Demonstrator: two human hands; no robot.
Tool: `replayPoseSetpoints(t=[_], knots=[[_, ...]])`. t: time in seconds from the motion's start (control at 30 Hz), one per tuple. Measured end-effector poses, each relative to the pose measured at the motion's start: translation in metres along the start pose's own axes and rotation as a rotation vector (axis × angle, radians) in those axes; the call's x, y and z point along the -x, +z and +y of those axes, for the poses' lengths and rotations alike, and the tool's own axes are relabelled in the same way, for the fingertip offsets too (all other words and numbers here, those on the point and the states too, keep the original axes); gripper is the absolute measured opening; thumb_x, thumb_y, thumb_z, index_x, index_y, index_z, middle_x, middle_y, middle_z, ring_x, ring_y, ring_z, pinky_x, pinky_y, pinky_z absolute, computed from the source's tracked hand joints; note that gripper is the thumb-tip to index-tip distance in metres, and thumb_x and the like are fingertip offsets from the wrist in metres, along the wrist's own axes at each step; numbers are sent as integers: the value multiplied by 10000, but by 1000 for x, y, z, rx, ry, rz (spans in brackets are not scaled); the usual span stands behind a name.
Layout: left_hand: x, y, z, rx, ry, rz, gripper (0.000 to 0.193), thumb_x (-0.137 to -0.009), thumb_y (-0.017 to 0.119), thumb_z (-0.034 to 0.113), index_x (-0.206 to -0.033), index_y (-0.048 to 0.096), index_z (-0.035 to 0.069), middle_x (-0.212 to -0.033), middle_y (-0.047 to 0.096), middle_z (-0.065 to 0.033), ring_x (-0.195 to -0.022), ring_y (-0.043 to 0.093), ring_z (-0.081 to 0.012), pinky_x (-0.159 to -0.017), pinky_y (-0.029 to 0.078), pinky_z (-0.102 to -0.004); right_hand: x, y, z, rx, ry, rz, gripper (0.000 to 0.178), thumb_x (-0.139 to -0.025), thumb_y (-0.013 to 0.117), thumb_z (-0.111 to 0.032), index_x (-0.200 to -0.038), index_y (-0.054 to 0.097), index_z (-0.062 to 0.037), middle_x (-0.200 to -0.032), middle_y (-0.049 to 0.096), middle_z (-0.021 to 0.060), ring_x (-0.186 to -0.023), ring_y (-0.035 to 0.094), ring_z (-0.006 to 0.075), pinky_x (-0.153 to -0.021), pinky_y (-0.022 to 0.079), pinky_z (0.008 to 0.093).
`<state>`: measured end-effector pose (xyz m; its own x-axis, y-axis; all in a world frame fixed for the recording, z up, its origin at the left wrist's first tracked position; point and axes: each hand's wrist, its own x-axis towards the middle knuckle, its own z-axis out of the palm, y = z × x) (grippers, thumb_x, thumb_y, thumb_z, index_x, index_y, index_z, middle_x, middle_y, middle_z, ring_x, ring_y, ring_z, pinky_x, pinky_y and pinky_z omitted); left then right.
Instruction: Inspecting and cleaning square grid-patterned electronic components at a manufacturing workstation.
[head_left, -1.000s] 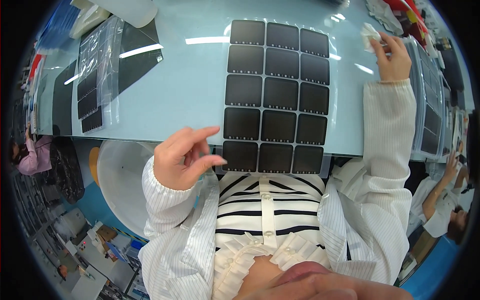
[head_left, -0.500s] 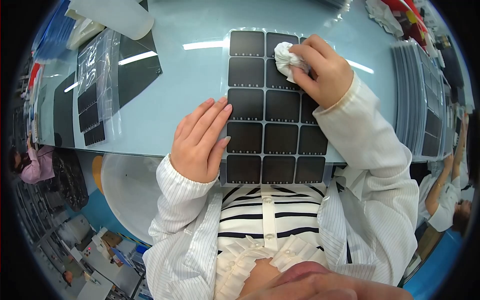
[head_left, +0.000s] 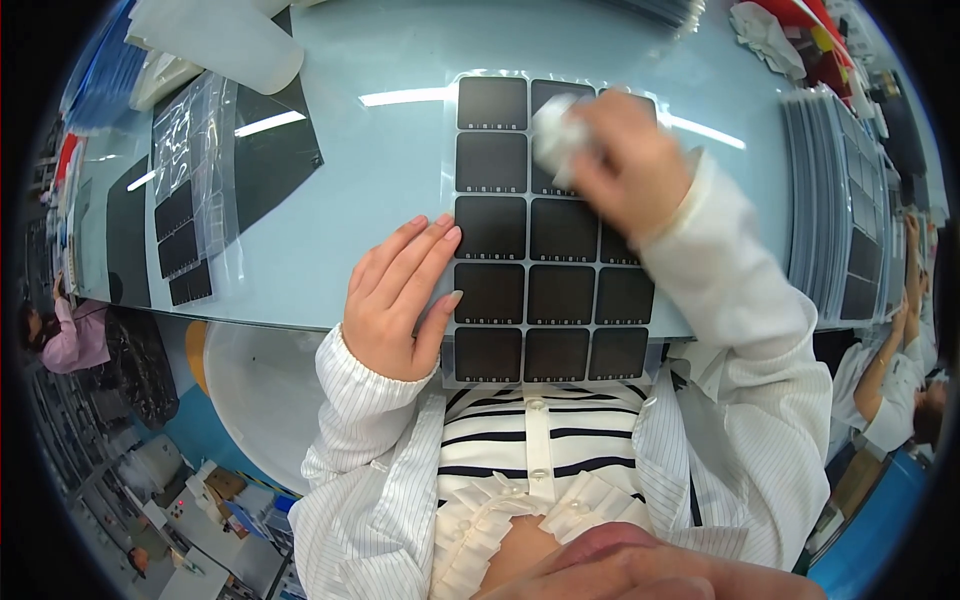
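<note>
In front of me on the glass-topped table lies a clear sheet (head_left: 527, 230) bearing rows of dark rounded rectangular panels; its near end hangs over the table edge by my body. My left hand (head_left: 400, 290) rests flat with its fingers stretched out, fingertips on the sheet's left margin. A crumpled white wiping cloth (head_left: 560, 135) is pinched in my right hand (head_left: 635, 165), over the panels of the upper middle. Motion blurs this hand and the cloth, and the forearm covers part of the right column.
A tall stack of similar sheets (head_left: 835, 200) stands at the right. Clear plastic film with dark panels (head_left: 180, 225) lies at the left, near a translucent white container (head_left: 235, 45). Below the table's left side is a round white tub (head_left: 265, 390). Other people sit at both far sides.
My right hand has moved slightly left and down with the cloth. The sheet and my left hand appear a little lower in the picture.
</note>
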<state>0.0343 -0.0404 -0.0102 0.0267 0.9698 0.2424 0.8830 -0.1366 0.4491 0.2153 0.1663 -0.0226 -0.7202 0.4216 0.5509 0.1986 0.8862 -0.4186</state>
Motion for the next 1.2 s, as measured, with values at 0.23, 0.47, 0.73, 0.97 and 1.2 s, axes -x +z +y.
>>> replayPoseSetpoints(t=[0.23,0.47,0.73,0.97,1.2], knots=[[2,-2,-1,20,11,16,480,-732,595,71,-1202,529,4,-1227,545,-119,-1142,498,-299,-907,385,-371,-44,26,12,104,143,54,202,-742,621,-94,-929,595,-22,-826,542,116,-631,578,284,-562,474,333],[2,-1,-2,25,35,36,476,-718,602,68,-1183,536,-4,-1220,547,-126,-1140,503,-302,-910,394,-366,-53,29,13,93,182,-23,281,-698,667,-100,-962,585,-50,-858,563,74,-694,610,259,-604,505,324],[5,1,-1,90,-2,80,528,-690,648,62,-1197,519,-8,-1219,542,-139,-1141,501,-315,-922,394,-379,-43,16,10,126,177,-44,328,-690,675,-95,-1004,588,-53,-847,555,90,-705,605,250,-612,503,331],[8,3,5,191,-100,188,635,-663,701,64,-1246,462,-21,-1293,463,-187,-1140,490,-356,-944,404,-367,-35,21,-11,120,85,-141,287,-715,659,-133,-986,605,-56,-911,572,102,-731,617,269,-621,510,344],[14,8,1,181,-127,215,655,-677,697,68,-1273,435,-10,-1285,469,-189,-1150,482,-349,-950,404,-371,-27,35,-40,16,-34,-266,290,-736,640,-181,-997,603,-60,-908,573,109,-771,614,285,-661,503,353]])
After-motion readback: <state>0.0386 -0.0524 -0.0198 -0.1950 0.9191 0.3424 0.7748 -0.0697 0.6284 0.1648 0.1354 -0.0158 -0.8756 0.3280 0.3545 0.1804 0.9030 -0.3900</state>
